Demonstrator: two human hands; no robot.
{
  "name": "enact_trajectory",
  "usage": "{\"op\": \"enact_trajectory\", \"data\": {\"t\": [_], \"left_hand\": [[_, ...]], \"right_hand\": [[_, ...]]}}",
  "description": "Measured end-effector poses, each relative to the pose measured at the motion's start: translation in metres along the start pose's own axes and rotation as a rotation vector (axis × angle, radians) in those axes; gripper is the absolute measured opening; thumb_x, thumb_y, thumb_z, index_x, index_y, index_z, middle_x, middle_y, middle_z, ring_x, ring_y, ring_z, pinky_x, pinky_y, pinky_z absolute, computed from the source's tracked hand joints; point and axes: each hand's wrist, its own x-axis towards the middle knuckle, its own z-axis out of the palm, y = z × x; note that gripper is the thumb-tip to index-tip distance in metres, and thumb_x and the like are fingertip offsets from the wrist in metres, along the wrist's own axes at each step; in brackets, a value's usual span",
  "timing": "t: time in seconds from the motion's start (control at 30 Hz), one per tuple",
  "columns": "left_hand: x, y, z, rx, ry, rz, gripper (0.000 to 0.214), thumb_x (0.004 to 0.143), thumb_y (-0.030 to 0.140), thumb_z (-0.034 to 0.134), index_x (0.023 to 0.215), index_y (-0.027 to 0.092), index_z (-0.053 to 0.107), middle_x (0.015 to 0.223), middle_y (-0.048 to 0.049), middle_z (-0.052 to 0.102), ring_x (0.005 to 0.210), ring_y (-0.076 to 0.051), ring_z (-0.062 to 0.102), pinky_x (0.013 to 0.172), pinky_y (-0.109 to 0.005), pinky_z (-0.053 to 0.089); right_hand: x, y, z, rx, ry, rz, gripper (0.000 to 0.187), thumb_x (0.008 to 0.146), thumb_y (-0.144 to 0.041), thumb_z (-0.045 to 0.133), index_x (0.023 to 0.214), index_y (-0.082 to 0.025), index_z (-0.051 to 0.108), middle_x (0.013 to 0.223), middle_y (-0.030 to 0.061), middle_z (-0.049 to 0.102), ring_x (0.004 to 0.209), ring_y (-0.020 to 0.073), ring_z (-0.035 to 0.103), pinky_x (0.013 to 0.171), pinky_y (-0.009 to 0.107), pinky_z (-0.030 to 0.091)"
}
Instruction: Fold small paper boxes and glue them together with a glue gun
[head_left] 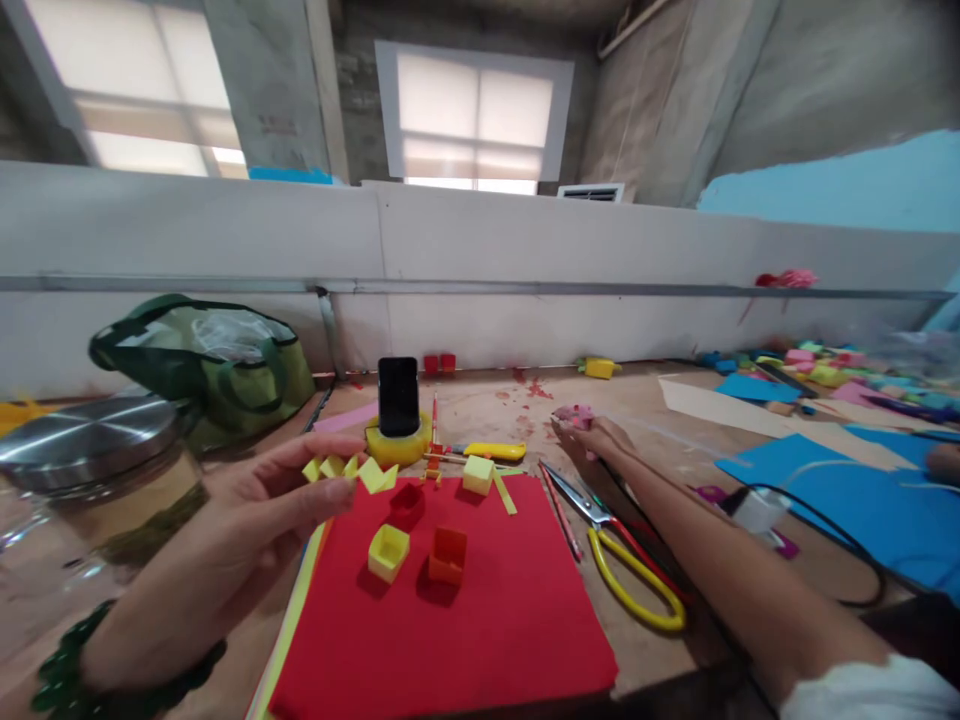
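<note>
My left hand (292, 515), with a green bead bracelet at the wrist, pinches a zigzag-folded yellow paper strip (352, 470) between thumb and fingers. It is above the left edge of a stack of red paper (450, 640). On the red sheet stand an open yellow paper box (388, 553), an orange paper box (448, 556) and a dark red one (406, 506). A pale yellow paper cube (478, 475) sits at its far edge beside a narrow yellow strip (505, 493). My right hand (589, 430) reaches far forward, fingers closed around something small and pinkish, too blurred to name.
Yellow-handled scissors (637, 590) lie right of the red paper, and a yellow cutter knife (495, 452) behind it. A phone (398, 395) leans in a yellow holder. A glass jar (97, 480) and green bag (225, 370) stand left. Blue paper (825, 510) and a co-worker's hand (943, 465) are right.
</note>
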Motion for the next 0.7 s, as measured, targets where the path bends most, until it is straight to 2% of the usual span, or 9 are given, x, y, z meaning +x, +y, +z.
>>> {"op": "enact_trajectory", "data": {"t": [0.17,0.23,0.3,0.37,0.43,0.53,0.63,0.7], "left_hand": [[0.002,-0.006,-0.023,-0.034,0.091,0.008,0.053,0.037,0.014,0.095,0.084,0.022,0.072,0.065,0.0017,0.069,0.066,-0.017,0.070,0.053,-0.015,0.057],[0.005,-0.009,-0.031,-0.035,0.106,-0.010,0.054,0.038,0.015,0.095,0.087,0.022,0.072,0.064,0.0016,0.069,0.064,-0.016,0.069,0.053,-0.013,0.056],[0.008,-0.014,-0.038,-0.046,0.114,-0.012,0.053,0.041,0.015,0.094,0.089,0.022,0.071,0.068,0.0004,0.071,0.062,-0.015,0.069,0.053,-0.013,0.056],[0.013,-0.019,-0.045,-0.064,0.113,0.005,0.051,0.044,0.012,0.093,0.089,0.021,0.071,0.075,-0.0011,0.073,0.065,-0.014,0.070,0.057,-0.012,0.056],[0.018,-0.023,-0.050,-0.088,0.108,0.032,0.046,0.050,0.009,0.090,0.090,0.019,0.070,0.079,-0.0017,0.074,0.067,-0.013,0.070,0.059,-0.011,0.056],[0.025,-0.029,-0.053,-0.115,0.121,0.053,0.039,0.058,0.003,0.084,0.092,0.016,0.070,0.074,-0.0017,0.072,0.062,-0.010,0.068,0.058,-0.010,0.056],[0.029,-0.035,-0.054,-0.151,0.113,0.063,0.034,0.062,0.001,0.079,0.092,0.015,0.070,0.068,-0.0011,0.070,0.060,-0.010,0.067,0.058,-0.010,0.056],[0.031,-0.039,-0.055,-0.173,0.084,0.066,0.033,0.064,0.001,0.078,0.093,0.015,0.070,0.069,-0.0013,0.069,0.060,-0.009,0.066,0.058,-0.011,0.056]], "right_hand": [[-0.017,-0.006,-0.012,-0.130,-0.078,0.059,0.029,0.094,-0.039,0.055,0.109,-0.016,0.061,0.106,0.0057,0.065,0.087,0.0169,0.064,0.077,0.036,0.054],[-0.033,-0.009,-0.019,-0.165,-0.053,0.031,0.032,0.091,-0.044,0.057,0.097,-0.013,0.066,0.091,0.0075,0.068,0.079,0.0188,0.065,0.069,0.034,0.052],[-0.053,-0.011,-0.024,-0.194,-0.003,-0.020,0.036,0.086,-0.047,0.061,0.081,-0.013,0.069,0.077,0.0135,0.069,0.075,0.0257,0.065,0.061,0.034,0.045],[-0.075,-0.014,-0.027,-0.203,0.047,-0.110,0.030,0.086,-0.042,0.059,0.080,-0.015,0.071,0.077,0.0169,0.069,0.076,0.0290,0.065,0.059,0.035,0.039],[-0.096,-0.021,-0.028,-0.187,0.051,-0.218,0.024,0.086,-0.037,0.056,0.083,-0.021,0.073,0.078,0.0129,0.071,0.074,0.0263,0.066,0.058,0.034,0.037],[-0.120,-0.044,-0.028,-0.085,-0.030,-0.452,0.024,0.087,-0.037,0.053,0.091,-0.026,0.074,0.079,0.0051,0.073,0.070,0.0216,0.065,0.059,0.030,0.040],[-0.125,-0.082,-0.027,-0.004,-0.074,-0.634,0.025,0.088,-0.037,0.051,0.091,-0.027,0.073,0.080,0.0018,0.074,0.072,0.0193,0.065,0.061,0.027,0.042],[-0.114,-0.114,-0.025,-0.003,-0.105,-0.694,0.024,0.090,-0.032,0.050,0.091,-0.025,0.073,0.087,0.0016,0.074,0.080,0.0183,0.066,0.066,0.026,0.044]]}}
